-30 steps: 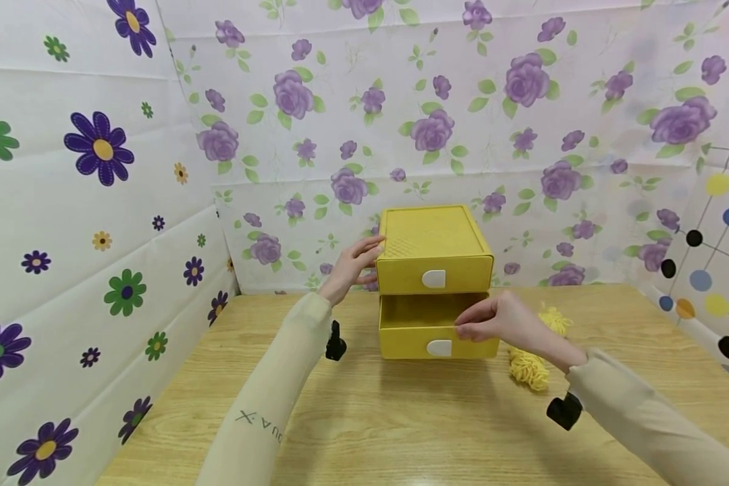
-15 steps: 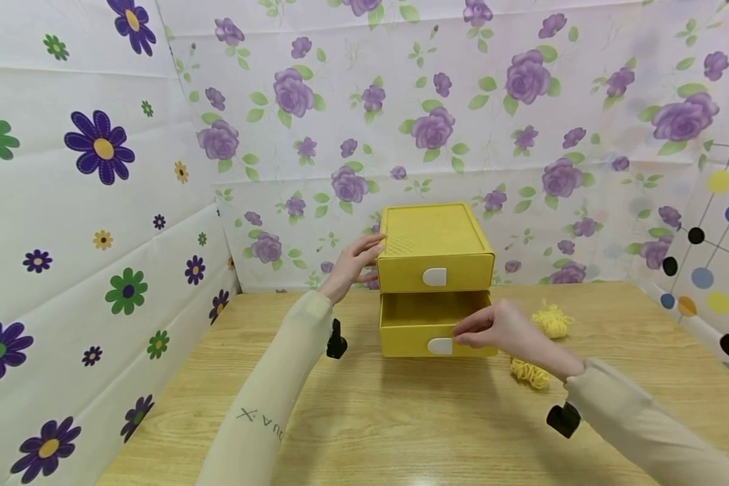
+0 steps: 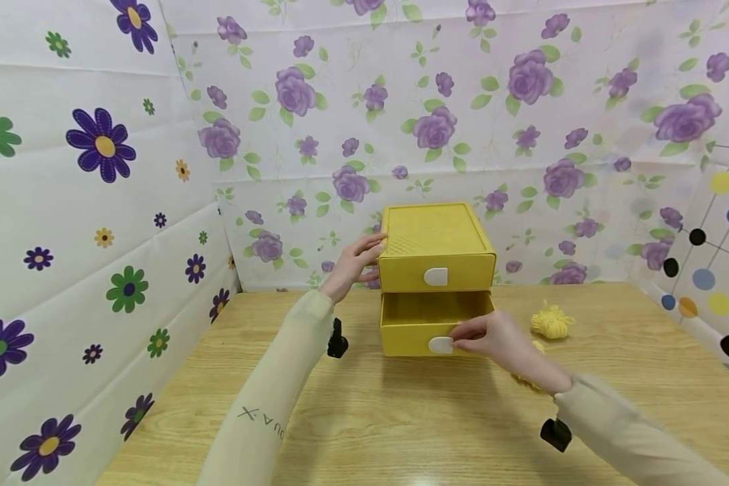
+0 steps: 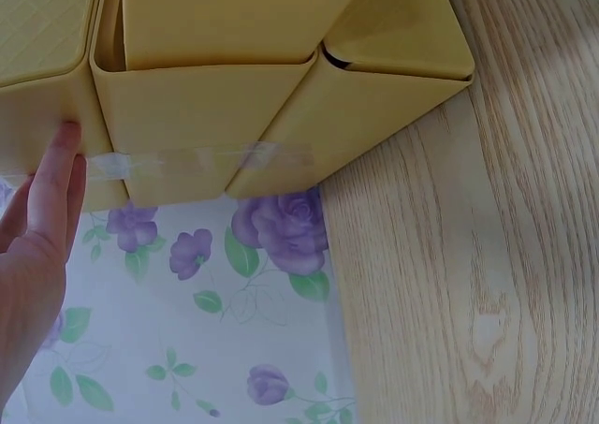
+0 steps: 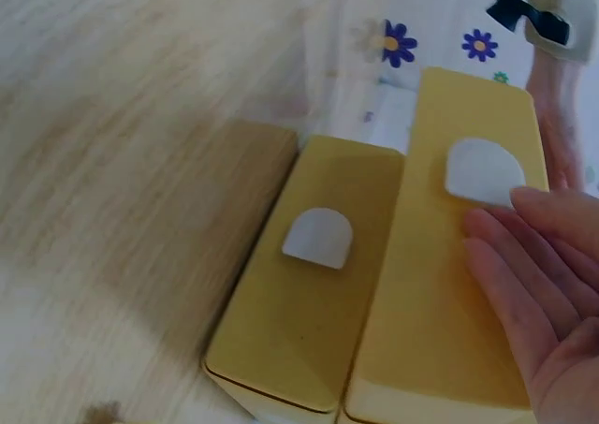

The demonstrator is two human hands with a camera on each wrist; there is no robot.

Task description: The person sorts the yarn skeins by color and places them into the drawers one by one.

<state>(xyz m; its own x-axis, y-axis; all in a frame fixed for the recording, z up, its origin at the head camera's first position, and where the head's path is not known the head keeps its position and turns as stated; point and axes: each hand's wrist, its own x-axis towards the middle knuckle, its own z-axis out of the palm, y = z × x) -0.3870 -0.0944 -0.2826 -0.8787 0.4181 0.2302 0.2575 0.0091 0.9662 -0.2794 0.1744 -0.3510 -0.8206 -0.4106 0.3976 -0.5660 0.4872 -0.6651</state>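
Observation:
A yellow drawer unit (image 3: 434, 233) stands on the table, its top drawer (image 3: 397, 275) pushed in. Below that, another drawer (image 3: 401, 341) is pulled out and carries a white tab handle (image 3: 441, 345). My right hand (image 3: 501, 343) is at this handle; in the right wrist view a fingertip meets the tab (image 5: 484, 171) while the other fingers lie fairly straight along the drawer front (image 5: 412, 321). My left hand (image 3: 354, 266) rests with extended fingers against the unit's left side (image 4: 37, 129). A lower drawer front (image 5: 290, 312), also tabbed, shows only in the right wrist view.
Two bundles of yellow yarn (image 3: 551, 322) lie right of the unit, the nearer mostly behind my right hand. Clear tape (image 4: 187, 160) runs across the unit's side. Flowered sheets (image 3: 316, 155) hang behind and to the left of the wooden table (image 3: 364, 418).
My right hand has slid left and slightly down from the pulled-out drawer's upper edge to its white tab. My left hand and the drawers look unmoved.

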